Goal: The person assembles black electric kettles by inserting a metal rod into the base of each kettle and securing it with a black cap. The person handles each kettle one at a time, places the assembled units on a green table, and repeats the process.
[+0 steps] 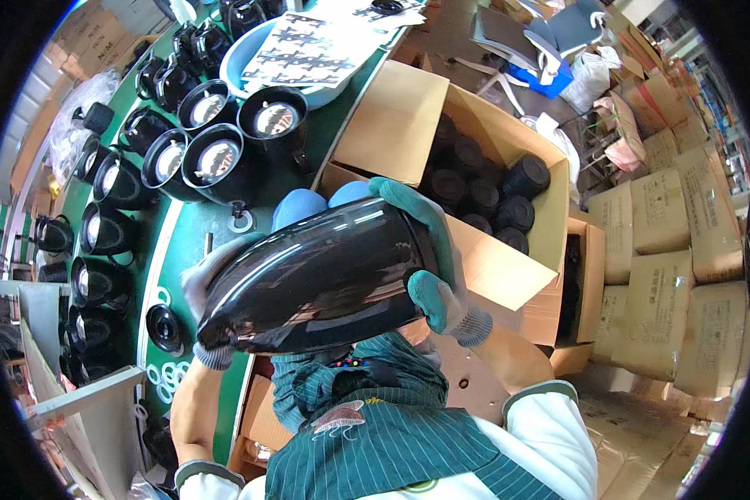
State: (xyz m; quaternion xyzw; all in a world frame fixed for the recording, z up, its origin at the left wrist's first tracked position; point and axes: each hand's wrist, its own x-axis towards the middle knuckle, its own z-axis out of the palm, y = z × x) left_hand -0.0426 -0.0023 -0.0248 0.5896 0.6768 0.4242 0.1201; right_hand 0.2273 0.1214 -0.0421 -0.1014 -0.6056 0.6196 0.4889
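Observation:
Held across my front is a large glossy black jug-like shell, tilted, narrowing toward its lower left end. My gloved right hand grips its wide right end, with the thumb on the near side and the fingers over the top. At the narrow end my left hand, in a grey glove, holds the shell from the far side; its fingers are mostly hidden and slightly blurred. Just left of that hand, a round black lid lies on the green table. Several white rings are scattered below the lid.
Black jugs with open tops crowd the table's left and far side. Behind them, printed sheets lie over a light blue tub. An open carton of black cylindrical pieces stands right; stacked cartons are beyond.

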